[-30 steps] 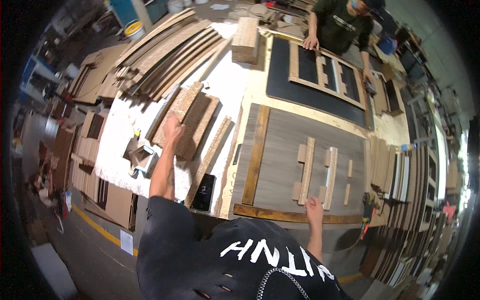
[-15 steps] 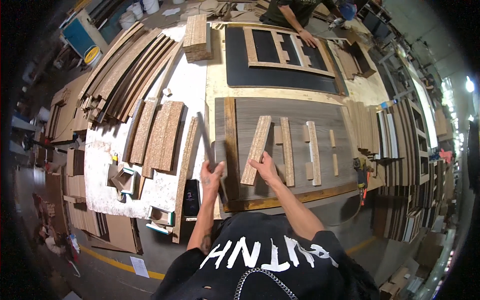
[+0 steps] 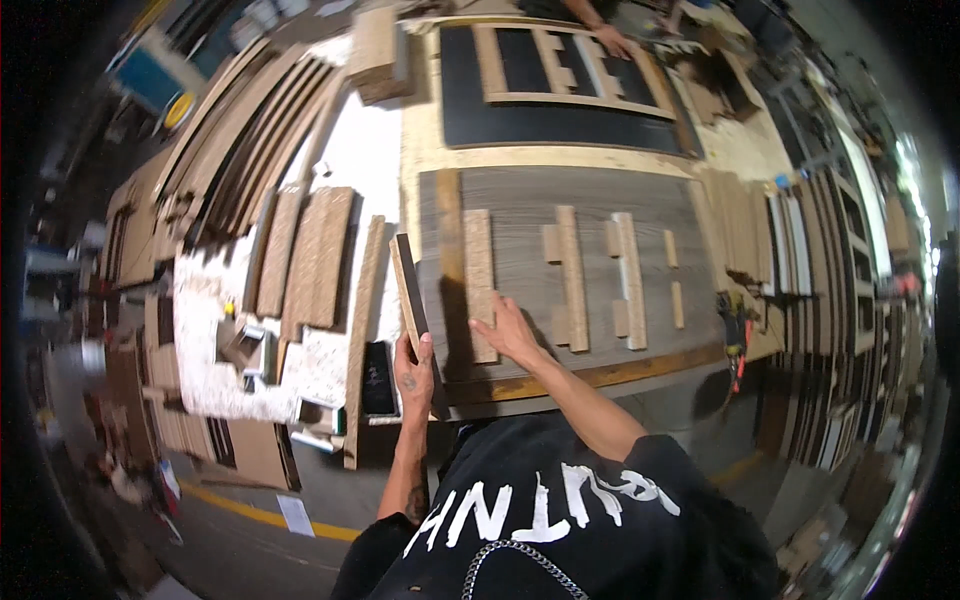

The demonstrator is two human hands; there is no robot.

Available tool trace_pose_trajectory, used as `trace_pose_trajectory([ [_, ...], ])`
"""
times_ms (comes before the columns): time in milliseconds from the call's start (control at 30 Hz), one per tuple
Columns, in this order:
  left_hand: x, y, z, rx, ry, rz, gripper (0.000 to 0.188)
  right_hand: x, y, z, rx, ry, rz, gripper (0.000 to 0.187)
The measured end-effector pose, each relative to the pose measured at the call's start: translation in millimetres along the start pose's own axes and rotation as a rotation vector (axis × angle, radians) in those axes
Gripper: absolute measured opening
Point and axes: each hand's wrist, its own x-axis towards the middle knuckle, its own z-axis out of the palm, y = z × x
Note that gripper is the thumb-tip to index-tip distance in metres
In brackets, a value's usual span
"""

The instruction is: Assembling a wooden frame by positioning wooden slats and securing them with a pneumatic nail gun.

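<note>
Left fingers (image 3: 403, 349) grasp one straight, dark-faced strip (image 3: 411, 280) by one grey wood-grained panel (image 3: 520, 215); on it, right fingers (image 3: 506, 309) touch one of three speckled particleboard bars (image 3: 480, 255), whether gripping I cannot tell; two slats (image 3: 677, 305) lie rightward.

Grey wood-grained panel (image 3: 522, 260), speckled tan chipboard strip (image 3: 480, 260), tan-edged dark board (image 3: 411, 283), mottled brown bar (image 3: 640, 369), black sheet (image 3: 468, 125), black shirt (image 3: 715, 550).

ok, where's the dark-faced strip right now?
Head view, left of centre: the dark-faced strip is in the left hand, by the grey panel's left edge, with the long chipboard strip to its left.
</note>
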Motion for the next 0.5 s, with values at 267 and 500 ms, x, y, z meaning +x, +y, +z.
trace_pose_trajectory([
  [267, -14.9, 57.5, 153.0, 0.108, -0.514, 0.108, 0.063, -71.0, 113.3, -137.1, 0.697, 0.228, 0.108, 0.072],
  [500, 39.2, -36.3, 177.8, 1.112, 0.202, 0.468, 0.065, -98.1, 290.6, -256.9, -0.062, 0.525, 0.336, 0.077],
])
